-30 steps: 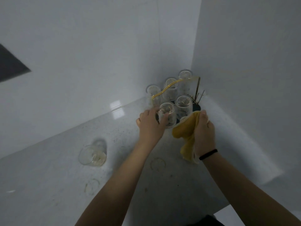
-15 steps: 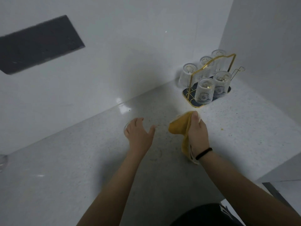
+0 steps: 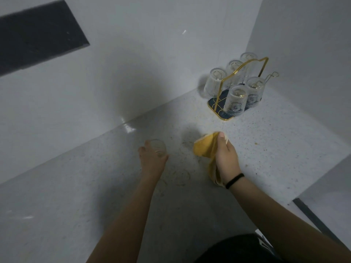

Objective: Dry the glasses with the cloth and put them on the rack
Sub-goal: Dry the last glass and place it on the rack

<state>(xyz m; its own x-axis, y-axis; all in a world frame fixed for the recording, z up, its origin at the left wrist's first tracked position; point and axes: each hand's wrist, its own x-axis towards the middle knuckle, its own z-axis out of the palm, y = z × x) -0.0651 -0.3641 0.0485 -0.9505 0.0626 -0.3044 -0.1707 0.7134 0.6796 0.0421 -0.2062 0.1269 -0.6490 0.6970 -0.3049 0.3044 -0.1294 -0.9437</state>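
Left hand (image 3: 152, 161) has left the rack (image 3: 237, 92) and now wraps its grip round the last loose glass (image 3: 158, 147) on the table (image 3: 76, 196), centre-left; a second ago it was seating the fifth. Right hand (image 3: 226, 158) still clutches the yellow cloth (image 3: 206, 147). Next up: drying

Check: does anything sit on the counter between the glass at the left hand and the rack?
Nothing visible does. The counter between the glass at the left hand and the rack is bare; the right hand holding the cloth sits beside that path.
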